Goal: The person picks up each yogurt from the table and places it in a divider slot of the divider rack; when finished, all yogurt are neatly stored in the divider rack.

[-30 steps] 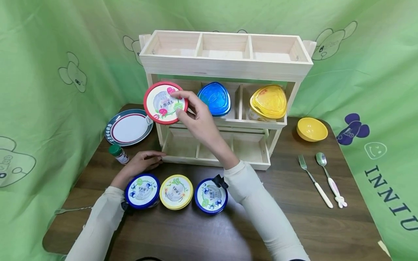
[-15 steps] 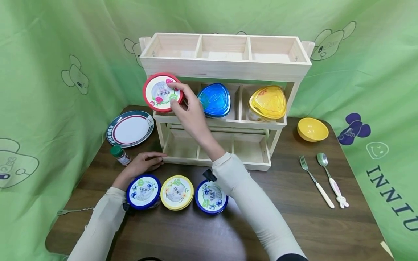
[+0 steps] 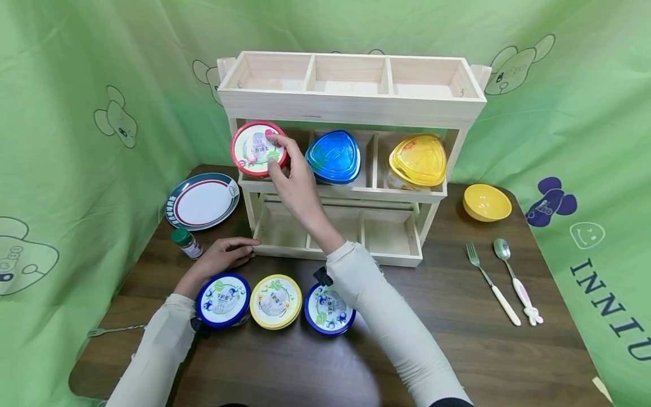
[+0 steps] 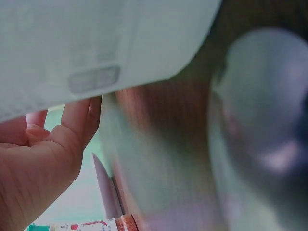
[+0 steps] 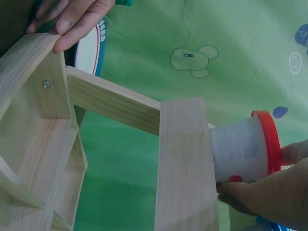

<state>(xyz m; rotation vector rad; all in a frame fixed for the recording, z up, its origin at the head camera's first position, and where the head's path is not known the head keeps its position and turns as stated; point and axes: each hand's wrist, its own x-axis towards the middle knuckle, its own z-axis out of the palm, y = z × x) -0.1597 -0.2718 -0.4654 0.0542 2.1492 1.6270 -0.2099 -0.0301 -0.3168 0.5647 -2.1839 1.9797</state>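
Red-lidded white yogurt cup [image 3: 254, 149], strawberry label, tilted, right hand [image 3: 292, 175] gripping

Right hand [image 3: 291, 169] raised, arm stretched forward, fingers and thumb curled in a grip. Left hand [image 3: 222, 255] low, fingers relaxed, resting flat.

right hand [image 3: 292, 175] | carried red-lidded cup [image 3: 254, 148] up-back | now entering rack's [image 3: 351, 107] middle-left compartment

Four round cups: red-lidded one [image 3: 253, 148] on the shelf rack [image 3: 351, 107], two blue-lidded [image 3: 222, 299] [image 3: 328, 308] and one yellow-lidded [image 3: 275, 301] near. Two triangular boxes [image 3: 333, 156] [image 3: 418, 159]. Two forks [image 3: 491, 283] [image 3: 114, 328]. One spoon [image 3: 515, 280], bowl [image 3: 485, 202], plate [image 3: 202, 200], spice bottle [image 3: 186, 242].
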